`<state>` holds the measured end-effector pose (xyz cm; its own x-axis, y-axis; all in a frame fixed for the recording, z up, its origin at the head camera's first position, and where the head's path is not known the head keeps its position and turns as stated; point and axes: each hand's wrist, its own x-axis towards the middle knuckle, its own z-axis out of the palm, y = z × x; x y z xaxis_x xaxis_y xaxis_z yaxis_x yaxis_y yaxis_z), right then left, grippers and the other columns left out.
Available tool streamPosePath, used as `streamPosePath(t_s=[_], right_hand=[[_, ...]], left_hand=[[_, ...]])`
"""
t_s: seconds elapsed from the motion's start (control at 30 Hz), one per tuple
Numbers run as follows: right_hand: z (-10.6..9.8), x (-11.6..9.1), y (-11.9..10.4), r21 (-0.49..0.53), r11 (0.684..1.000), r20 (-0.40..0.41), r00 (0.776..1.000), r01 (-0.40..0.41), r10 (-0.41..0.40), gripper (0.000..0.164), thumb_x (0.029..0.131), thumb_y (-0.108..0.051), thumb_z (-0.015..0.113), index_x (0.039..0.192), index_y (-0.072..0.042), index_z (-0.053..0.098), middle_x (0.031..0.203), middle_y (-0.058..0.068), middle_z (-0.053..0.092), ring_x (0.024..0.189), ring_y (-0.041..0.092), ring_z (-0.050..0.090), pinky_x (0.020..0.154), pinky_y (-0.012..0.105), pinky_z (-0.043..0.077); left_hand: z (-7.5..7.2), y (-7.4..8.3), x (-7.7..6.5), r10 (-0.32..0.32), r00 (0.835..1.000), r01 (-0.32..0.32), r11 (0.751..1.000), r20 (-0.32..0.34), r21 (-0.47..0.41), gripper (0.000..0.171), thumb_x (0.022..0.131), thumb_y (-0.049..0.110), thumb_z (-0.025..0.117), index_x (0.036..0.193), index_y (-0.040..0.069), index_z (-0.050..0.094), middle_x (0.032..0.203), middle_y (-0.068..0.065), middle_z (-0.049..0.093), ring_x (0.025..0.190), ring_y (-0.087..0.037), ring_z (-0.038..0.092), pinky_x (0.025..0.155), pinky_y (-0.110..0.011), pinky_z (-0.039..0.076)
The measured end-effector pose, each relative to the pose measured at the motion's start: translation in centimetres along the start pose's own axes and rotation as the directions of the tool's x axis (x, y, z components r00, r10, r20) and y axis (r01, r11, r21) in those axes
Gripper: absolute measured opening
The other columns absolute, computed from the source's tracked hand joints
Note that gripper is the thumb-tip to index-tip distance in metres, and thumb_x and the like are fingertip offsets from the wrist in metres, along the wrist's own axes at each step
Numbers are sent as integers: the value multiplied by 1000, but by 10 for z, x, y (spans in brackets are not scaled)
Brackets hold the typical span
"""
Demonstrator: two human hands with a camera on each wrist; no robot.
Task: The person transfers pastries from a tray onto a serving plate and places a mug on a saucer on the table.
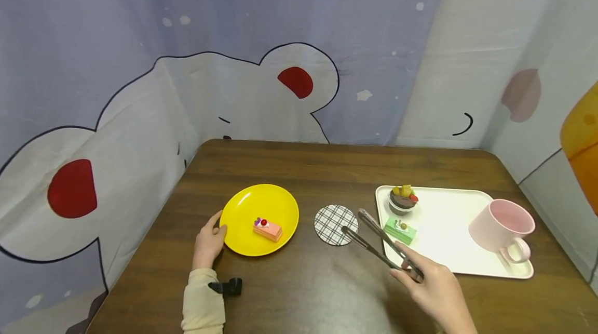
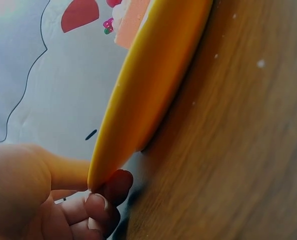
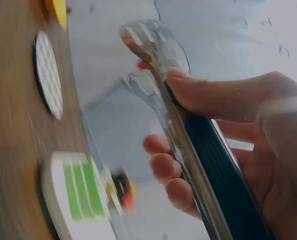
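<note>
My left hand (image 1: pixel 209 240) pinches the left rim of a yellow plate (image 1: pixel 243 209), thumb above and fingers curled below in the left wrist view. A pink toy cake slice (image 1: pixel 268 230) with a cherry lies on that plate. My right hand (image 1: pixel 434 284) grips metal tongs (image 3: pixel 188 150) with dark handles. Their arms are spread apart with nothing between the tips, which reach left over a round checked coaster (image 1: pixel 330 222). Just beyond the tongs, a green cake slice (image 1: pixel 401 230) and a chocolate fruit cupcake (image 1: pixel 402 200) sit on the white tray (image 1: pixel 448 204).
A pink mug (image 1: pixel 500 225) stands at the tray's right end, its handle toward me. The wooden table (image 1: pixel 280 297) ends at a curtain (image 1: pixel 364 53) printed with cartoon bears. A black strap (image 1: pixel 226 286) sticks out from my left wrist.
</note>
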<state>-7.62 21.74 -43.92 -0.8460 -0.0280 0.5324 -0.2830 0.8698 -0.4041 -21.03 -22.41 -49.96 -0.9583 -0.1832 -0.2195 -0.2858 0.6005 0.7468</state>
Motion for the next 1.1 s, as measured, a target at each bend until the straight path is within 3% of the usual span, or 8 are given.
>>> streamPosePath(t_s=[0.17,0.3,0.47,0.73,0.97,1.1], right_hand=[[-13,-8,25,-57,997,-9,998,-59,59,51,60,-13,87,110,-13,73,65,-16,58,57,-8,39,50,26,36],[-14,-11,37,-63,996,1,998,-66,66,50,60,-12,87,109,-12,73,66,-14,61,58,-8,40,50,26,37],[-18,-14,45,-65,991,13,993,-113,114,51,62,-13,87,110,-12,73,68,-12,63,58,-9,41,49,24,36],[-28,-19,56,-102,973,21,977,-209,212,51,65,-20,87,113,-13,72,69,-9,63,57,-7,38,50,25,34],[-33,-22,60,-128,957,47,962,-261,268,51,69,-25,85,116,-13,70,71,-8,64,57,-2,38,52,29,36],[-34,-21,62,-126,958,32,964,-257,263,52,68,-25,86,116,-14,71,70,-8,63,57,-4,39,52,29,36]], left_hand=[[-2,0,-1,6,1000,-6,1000,-13,9,54,101,21,43,153,11,29,82,-12,63,60,-13,54,61,-26,40],[-3,-1,-2,0,1000,0,1000,-18,13,54,101,21,42,153,11,29,72,-7,59,58,-14,53,61,-26,40],[-2,1,-2,0,1000,0,1000,-16,1,54,101,20,42,153,11,29,68,-4,56,57,-13,52,62,-26,40],[-2,3,-3,-3,1000,3,1000,-6,-4,54,101,20,42,153,11,28,83,-11,61,60,-13,53,61,-25,41],[-2,4,-4,-6,1000,6,1000,3,-7,54,102,21,42,153,11,27,74,-6,57,59,-13,52,60,-25,40],[0,3,-3,-4,1000,4,1000,0,6,54,102,22,41,154,12,27,89,-15,63,64,-15,55,64,-28,42]])
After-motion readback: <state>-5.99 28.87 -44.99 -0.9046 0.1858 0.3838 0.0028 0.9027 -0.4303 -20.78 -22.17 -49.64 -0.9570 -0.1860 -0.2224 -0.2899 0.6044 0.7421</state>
